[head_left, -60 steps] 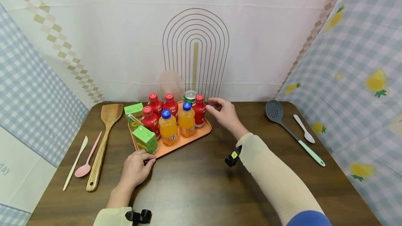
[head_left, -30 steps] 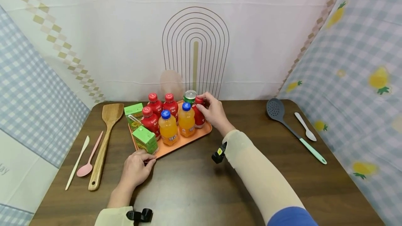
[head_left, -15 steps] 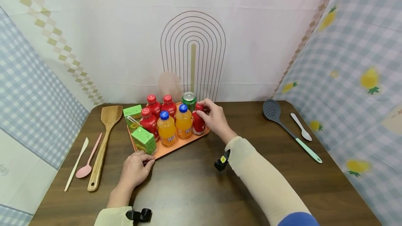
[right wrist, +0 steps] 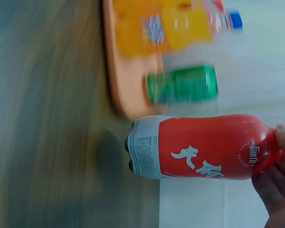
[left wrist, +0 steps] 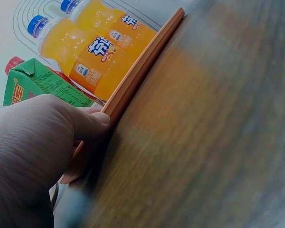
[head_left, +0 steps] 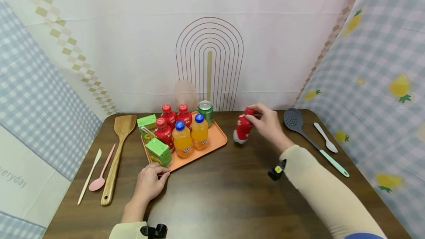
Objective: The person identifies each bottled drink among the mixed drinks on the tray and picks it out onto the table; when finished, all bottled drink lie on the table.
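Note:
My right hand (head_left: 267, 123) grips a red drink bottle (head_left: 243, 129) by its neck and cap. The bottle leans, its white base right of the orange tray (head_left: 217, 135). A shadow lies below that base in the right wrist view. At the tray's near corner, my left hand (head_left: 151, 182) pinches the rim, thumb along the edge in the left wrist view. On the tray stand two orange soda bottles (head_left: 182, 144) with blue caps, several red bottles (head_left: 164, 134), a green can (head_left: 206, 113) and two green juice boxes (head_left: 158, 152).
To the left lie a wooden spatula (head_left: 114, 161), a pink spoon (head_left: 97, 183) and a cream knife (head_left: 89, 178). A grey skimmer (head_left: 293, 120) with a mint handle and a white spoon (head_left: 330, 146) lie to the right. A patterned cloth (head_left: 212, 62) hangs behind the table.
My right hand took hold of the red bottle at the tray's right end, lifted it out and carried it right. My left hand has stayed at the tray corner.

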A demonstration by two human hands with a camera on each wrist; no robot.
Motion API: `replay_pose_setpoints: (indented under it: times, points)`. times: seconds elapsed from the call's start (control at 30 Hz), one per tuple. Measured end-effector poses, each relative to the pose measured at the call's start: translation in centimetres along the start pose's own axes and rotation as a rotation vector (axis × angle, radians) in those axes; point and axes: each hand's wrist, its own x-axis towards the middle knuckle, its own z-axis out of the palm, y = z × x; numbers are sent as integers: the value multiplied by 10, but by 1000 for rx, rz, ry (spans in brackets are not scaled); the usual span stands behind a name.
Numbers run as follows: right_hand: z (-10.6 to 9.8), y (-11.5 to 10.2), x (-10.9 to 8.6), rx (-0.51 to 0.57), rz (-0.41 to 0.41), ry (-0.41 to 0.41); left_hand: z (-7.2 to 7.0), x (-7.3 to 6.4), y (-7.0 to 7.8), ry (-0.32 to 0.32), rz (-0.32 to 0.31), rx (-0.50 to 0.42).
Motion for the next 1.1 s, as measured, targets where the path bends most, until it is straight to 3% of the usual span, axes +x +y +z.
replay_pose_setpoints:
  times: [0.27, 0.43, 0.77, 1.1]
  points:
    - [-67, 52, -24, -142, 66, 119, -1, 1, -1, -10, -12, 9]
    - [-89, 62, -32, -162, 134, 103, -1, 3, 0, -18, -13, 13]
    - [-92, 60, -34, -181, 176, 93, -1, -1, 0, 26, 15, 22]
    - [-86, 68, -39, -220, 180, 119, 1, 1, 1, 13, 13, 18]
